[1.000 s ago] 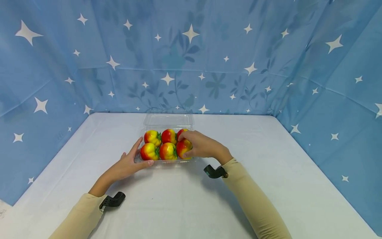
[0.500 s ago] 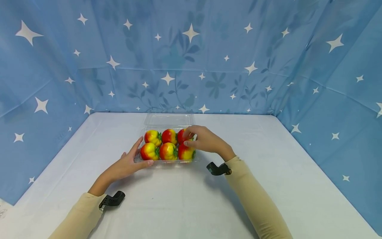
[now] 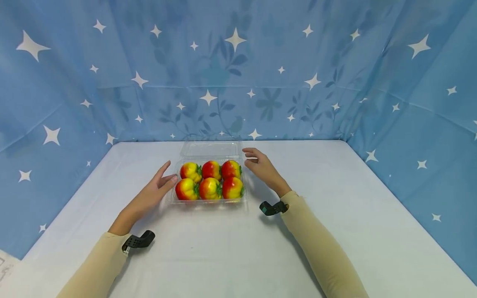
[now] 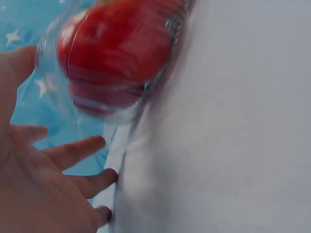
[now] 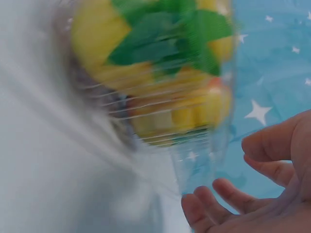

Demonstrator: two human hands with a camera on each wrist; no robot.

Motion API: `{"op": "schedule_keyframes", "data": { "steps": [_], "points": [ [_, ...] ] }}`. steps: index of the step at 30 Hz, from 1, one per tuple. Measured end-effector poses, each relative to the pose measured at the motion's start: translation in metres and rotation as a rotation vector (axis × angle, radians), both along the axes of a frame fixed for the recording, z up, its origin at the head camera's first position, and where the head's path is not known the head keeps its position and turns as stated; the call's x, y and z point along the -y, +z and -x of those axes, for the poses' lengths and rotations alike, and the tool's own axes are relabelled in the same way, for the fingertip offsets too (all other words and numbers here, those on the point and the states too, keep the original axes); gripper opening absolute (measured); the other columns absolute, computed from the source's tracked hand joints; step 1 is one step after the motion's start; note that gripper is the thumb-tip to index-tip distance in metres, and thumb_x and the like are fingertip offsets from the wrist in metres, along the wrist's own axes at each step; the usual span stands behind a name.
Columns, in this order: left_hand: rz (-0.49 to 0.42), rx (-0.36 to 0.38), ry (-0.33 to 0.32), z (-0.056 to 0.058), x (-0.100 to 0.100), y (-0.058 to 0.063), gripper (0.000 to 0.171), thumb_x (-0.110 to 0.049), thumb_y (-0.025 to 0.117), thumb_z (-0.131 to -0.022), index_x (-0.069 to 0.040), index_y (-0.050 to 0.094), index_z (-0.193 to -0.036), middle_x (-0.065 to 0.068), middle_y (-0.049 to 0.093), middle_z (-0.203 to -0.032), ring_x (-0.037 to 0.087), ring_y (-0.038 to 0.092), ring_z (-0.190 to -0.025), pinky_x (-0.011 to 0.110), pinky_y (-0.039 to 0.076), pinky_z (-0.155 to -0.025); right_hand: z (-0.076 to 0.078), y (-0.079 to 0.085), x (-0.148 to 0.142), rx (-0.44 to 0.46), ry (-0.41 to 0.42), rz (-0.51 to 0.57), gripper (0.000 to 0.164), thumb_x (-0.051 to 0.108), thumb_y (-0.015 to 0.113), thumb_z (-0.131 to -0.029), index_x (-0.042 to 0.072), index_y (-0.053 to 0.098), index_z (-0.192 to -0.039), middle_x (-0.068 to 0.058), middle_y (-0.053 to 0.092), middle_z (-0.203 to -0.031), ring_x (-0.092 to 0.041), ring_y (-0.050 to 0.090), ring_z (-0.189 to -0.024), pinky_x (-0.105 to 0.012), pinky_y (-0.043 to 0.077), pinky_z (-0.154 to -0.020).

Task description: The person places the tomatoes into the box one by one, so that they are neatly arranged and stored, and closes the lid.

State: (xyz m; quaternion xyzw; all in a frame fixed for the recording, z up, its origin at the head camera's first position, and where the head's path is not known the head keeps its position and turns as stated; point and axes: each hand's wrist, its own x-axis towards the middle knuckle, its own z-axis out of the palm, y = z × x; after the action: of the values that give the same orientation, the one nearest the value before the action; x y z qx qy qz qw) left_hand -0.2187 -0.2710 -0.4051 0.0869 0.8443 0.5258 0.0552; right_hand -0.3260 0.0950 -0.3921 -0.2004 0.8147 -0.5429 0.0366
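Observation:
A clear plastic clamshell box [image 3: 208,202] sits on the table with its lid [image 3: 211,149] folded back behind it. Inside, red-and-yellow fruits [image 3: 232,188] with green leafy tops fill two rows of three. My left hand [image 3: 149,195] is at the box's left end, fingers spread and holding nothing; the left wrist view shows a fruit [image 4: 119,46] through the clear wall, above the fingers. Beyond the box's right end, near the hinge corner, hovers my right hand [image 3: 263,169], fingers loosely bent around nothing. Green leaves [image 5: 163,41] press close to the wall in the right wrist view.
A white cloth [image 3: 223,252] covers the table. Blue curtains [image 3: 167,66] with white stars stand along the back and both sides. Black wrist straps [image 3: 138,241] sit at the cuffs of both beige sleeves.
My right hand let go of the front right fruit and moved back and right, out of the box. My left hand drew its thumb off the box's front edge and shifted slightly left.

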Motion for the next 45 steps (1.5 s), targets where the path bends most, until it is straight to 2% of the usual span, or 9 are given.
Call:
{"op": "schedule_keyframes", "data": {
  "steps": [4,7,11,18,22,31,35,39,45],
  "points": [
    [-0.059,-0.011,0.026,0.017,0.009,-0.001,0.078,-0.041,0.051,-0.115,-0.033,0.001,-0.174,0.024,0.037,-0.168,0.046,0.026,-0.158,0.071,0.01,-0.124,0.006,-0.009,-0.001,0.065,0.027,0.053,0.053,0.008,0.047,-0.11,0.006,0.042,-0.163,-0.024,0.042,-0.162,-0.043,0.05,-0.142,-0.054,0.047,-0.114],
    [-0.082,0.006,0.02,0.03,0.012,-0.003,0.077,-0.042,0.05,-0.115,-0.035,0.0,-0.174,0.019,0.035,-0.171,0.042,0.02,-0.161,0.07,0.007,-0.125,0.007,-0.013,0.001,0.102,0.065,0.071,0.057,0.008,0.045,-0.108,0.005,0.038,-0.165,-0.022,0.036,-0.168,-0.043,0.046,-0.146,-0.054,0.046,-0.115],
    [-0.115,0.045,0.011,0.047,0.009,-0.007,0.081,-0.042,0.048,-0.115,-0.028,-0.005,-0.174,0.016,0.027,-0.174,0.039,0.014,-0.162,0.067,0.004,-0.127,0.006,-0.017,0.004,0.133,0.106,0.075,0.062,0.01,0.044,-0.108,0.007,0.033,-0.168,-0.017,0.028,-0.174,-0.042,0.041,-0.15,-0.052,0.043,-0.119],
    [-0.268,0.039,-0.038,0.067,0.0,-0.011,0.074,-0.02,0.038,-0.118,-0.005,-0.013,-0.17,0.01,0.009,-0.179,0.034,-0.001,-0.164,0.054,-0.001,-0.13,0.005,-0.016,0.004,0.156,0.104,0.136,0.065,0.008,0.044,-0.108,0.01,0.028,-0.17,-0.008,0.023,-0.177,-0.035,0.032,-0.157,-0.05,0.041,-0.12],
    [-0.341,0.035,-0.033,0.069,-0.002,-0.011,0.07,-0.017,0.036,-0.118,-0.002,-0.011,-0.169,0.008,0.006,-0.18,0.029,-0.007,-0.164,0.048,-0.003,-0.13,0.007,-0.016,0.004,0.152,0.09,0.145,0.066,0.007,0.047,-0.107,0.013,0.029,-0.171,-0.006,0.023,-0.177,-0.035,0.034,-0.156,-0.048,0.042,-0.12],
    [-0.532,0.042,0.021,0.063,-0.003,-0.014,0.068,-0.007,0.038,-0.117,-0.003,-0.003,-0.171,0.008,0.015,-0.178,0.025,0.0,-0.165,0.044,-0.004,-0.13,0.009,-0.022,0.005,0.104,0.046,0.29,0.076,-0.009,0.054,-0.097,0.006,0.032,-0.168,-0.01,0.038,-0.171,-0.038,0.051,-0.145,-0.052,0.049,-0.113],
    [-0.598,0.029,0.035,0.063,-0.003,-0.016,0.068,-0.002,0.04,-0.115,-0.006,0.004,-0.172,0.011,0.02,-0.176,0.026,0.005,-0.165,0.046,-0.005,-0.13,0.009,-0.021,0.006,0.081,-0.002,0.312,0.073,-0.01,0.056,-0.098,0.004,0.035,-0.167,-0.013,0.048,-0.164,-0.04,0.057,-0.138,-0.049,0.049,-0.113],
    [-0.623,0.009,0.045,0.063,-0.004,-0.016,0.064,0.002,0.041,-0.114,-0.006,0.013,-0.172,0.015,0.023,-0.174,0.027,0.009,-0.164,0.048,-0.004,-0.13,0.008,-0.021,0.007,0.059,-0.038,0.288,0.073,-0.008,0.058,-0.099,0.011,0.037,-0.168,-0.013,0.053,-0.159,-0.04,0.063,-0.129,-0.045,0.051,-0.112],
    [-0.629,-0.022,0.07,0.064,-0.006,-0.018,0.059,0.002,0.041,-0.114,-0.001,0.022,-0.17,0.017,0.027,-0.172,0.023,0.017,-0.163,0.042,0.008,-0.131,0.009,-0.024,0.004,0.028,-0.042,0.305,0.065,-0.007,0.059,-0.102,0.011,0.047,-0.163,-0.018,0.058,-0.153,-0.042,0.069,-0.113,-0.041,0.059,-0.093]
  ]
}}
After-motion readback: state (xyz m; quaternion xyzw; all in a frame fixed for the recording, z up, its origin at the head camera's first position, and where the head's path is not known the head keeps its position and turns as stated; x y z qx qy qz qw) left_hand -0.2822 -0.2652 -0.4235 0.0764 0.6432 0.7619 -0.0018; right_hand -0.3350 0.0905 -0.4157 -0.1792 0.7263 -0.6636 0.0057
